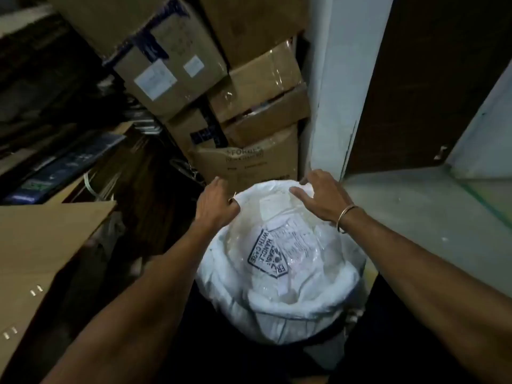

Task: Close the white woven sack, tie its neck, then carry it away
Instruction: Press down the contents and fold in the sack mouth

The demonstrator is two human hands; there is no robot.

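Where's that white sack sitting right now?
Head view: the white woven sack stands low at centre between the person's forearms, in front of the stacked cardboard boxes, with the pale pillar just behind to its right.
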